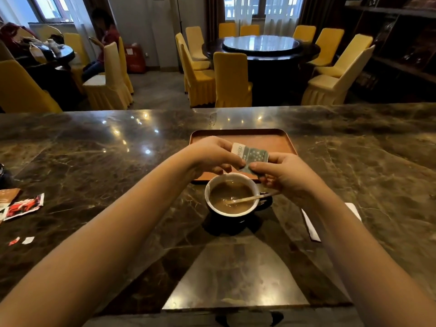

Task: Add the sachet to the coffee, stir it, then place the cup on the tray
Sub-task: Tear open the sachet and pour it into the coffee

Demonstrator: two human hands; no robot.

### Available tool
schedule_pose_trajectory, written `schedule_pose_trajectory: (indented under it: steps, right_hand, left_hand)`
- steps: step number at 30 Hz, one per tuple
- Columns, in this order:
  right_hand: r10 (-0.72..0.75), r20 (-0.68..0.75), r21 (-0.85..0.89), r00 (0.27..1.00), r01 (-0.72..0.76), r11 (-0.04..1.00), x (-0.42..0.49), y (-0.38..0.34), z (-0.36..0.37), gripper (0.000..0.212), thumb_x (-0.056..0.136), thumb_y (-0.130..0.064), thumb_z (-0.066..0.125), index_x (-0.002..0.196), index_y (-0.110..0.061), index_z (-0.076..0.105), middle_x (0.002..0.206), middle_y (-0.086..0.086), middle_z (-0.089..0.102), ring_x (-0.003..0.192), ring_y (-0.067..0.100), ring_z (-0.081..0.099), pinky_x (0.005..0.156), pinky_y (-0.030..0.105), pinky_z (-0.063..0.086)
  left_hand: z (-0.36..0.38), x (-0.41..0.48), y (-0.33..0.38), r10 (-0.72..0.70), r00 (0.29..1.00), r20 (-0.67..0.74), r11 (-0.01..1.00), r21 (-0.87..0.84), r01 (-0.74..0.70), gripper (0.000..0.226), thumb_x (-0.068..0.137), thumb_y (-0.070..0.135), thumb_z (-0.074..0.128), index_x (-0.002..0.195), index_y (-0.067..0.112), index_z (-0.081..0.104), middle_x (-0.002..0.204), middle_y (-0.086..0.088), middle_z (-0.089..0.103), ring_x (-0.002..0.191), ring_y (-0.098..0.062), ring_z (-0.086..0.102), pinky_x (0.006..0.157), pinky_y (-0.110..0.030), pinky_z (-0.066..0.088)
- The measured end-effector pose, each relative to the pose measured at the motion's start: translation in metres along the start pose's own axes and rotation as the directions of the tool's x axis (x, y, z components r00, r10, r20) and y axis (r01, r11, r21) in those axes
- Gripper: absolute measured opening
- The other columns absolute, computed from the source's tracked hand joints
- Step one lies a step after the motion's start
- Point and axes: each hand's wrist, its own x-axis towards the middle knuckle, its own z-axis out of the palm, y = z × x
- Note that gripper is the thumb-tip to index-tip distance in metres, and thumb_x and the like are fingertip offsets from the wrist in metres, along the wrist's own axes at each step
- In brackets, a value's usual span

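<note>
A dark cup (213,210) with a white inside stands on the marble counter, full of light brown coffee. A wooden stir stick (253,197) leans in it, pointing right. Just above the cup's far rim, both hands pinch a small green and white sachet (251,155). My left hand (212,155) holds its left edge. My right hand (286,174) grips its lower right corner. Behind the cup lies a flat orange-brown tray (269,136), with its near edge partly hidden by my hands.
Torn red and brown sachet wrappers (22,205) lie at the counter's left, with small scraps (22,240) nearer. A white paper sleeve (311,228) lies right of the cup under my right forearm. Beyond the counter stand yellow-covered chairs (232,79) and round tables; a person (103,41) sits far left.
</note>
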Motion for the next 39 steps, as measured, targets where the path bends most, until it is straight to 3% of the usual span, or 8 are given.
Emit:
schedule_pose_trajectory:
  steps: [3,7,13,18,29,39]
  right_hand:
    - [-0.035,0.010,-0.166,0.999,0.036,0.986,0.006,0.000,-0.002,0.016,0.078,-0.012,0.066,0.095,-0.010,0.068,0.090,0.012,0.070,0.070,0.015,0.060,0.061,0.023,0.048]
    - [-0.076,0.055,-0.258,0.996,0.087,0.962,0.010,-0.004,-0.003,0.012,0.079,-0.009,0.065,0.090,-0.012,0.069,0.083,0.012,0.068,0.070,0.017,0.056,0.059,0.021,0.045]
    - [-0.071,0.110,-0.312,0.991,0.102,0.945,0.018,-0.004,-0.002,0.012,0.081,-0.007,0.063,0.087,-0.017,0.068,0.076,-0.001,0.070,0.059,0.003,0.062,0.053,0.012,0.048]
    - [-0.069,0.057,-0.328,0.996,0.084,0.941,0.026,-0.001,-0.001,0.016,0.083,-0.014,0.062,0.093,-0.002,0.068,0.071,0.004,0.064,0.052,0.007,0.049,0.045,0.012,0.041]
    - [-0.095,0.098,-0.403,0.991,0.127,0.906,0.033,0.000,0.000,0.013,0.081,-0.018,0.064,0.083,-0.006,0.068,0.064,0.001,0.064,0.047,0.001,0.052,0.047,0.013,0.043]
    - [-0.098,0.104,-0.418,0.990,0.133,0.899,0.038,0.004,-0.001,0.012,0.081,-0.017,0.064,0.083,-0.006,0.068,0.065,0.001,0.065,0.050,0.003,0.053,0.047,0.013,0.043]
  left_hand:
    - [0.000,0.003,-0.004,0.040,0.999,-0.019,0.991,0.127,-0.037,0.025,0.077,0.022,0.067,0.099,0.010,0.066,0.090,-0.005,0.065,0.071,-0.009,0.056,0.061,-0.020,0.045]
    - [-0.004,0.004,-0.005,0.075,0.997,-0.024,0.978,0.195,-0.069,0.021,0.075,0.025,0.070,0.089,0.010,0.069,0.080,-0.003,0.063,0.067,-0.008,0.051,0.060,-0.021,0.040]
    - [-0.005,0.007,-0.008,0.073,0.996,-0.045,0.972,0.225,-0.061,0.029,0.074,0.021,0.071,0.092,-0.001,0.069,0.070,-0.003,0.057,0.059,-0.008,0.045,0.055,-0.017,0.038]
    - [-0.002,0.009,-0.016,0.095,0.987,-0.126,0.985,0.155,-0.075,0.014,0.075,0.019,0.070,0.077,0.005,0.068,0.063,0.003,0.056,0.059,-0.007,0.046,0.055,-0.018,0.038]
    - [-0.002,0.011,-0.027,0.081,0.985,-0.152,0.990,0.130,-0.061,0.025,0.076,0.023,0.069,0.081,-0.001,0.068,0.060,0.000,0.052,0.057,-0.009,0.044,0.055,-0.019,0.038]
    - [0.000,0.009,-0.031,0.077,0.987,-0.140,0.993,0.094,-0.064,0.013,0.075,0.024,0.071,0.070,0.013,0.068,0.061,0.002,0.055,0.058,-0.008,0.046,0.060,-0.021,0.040]
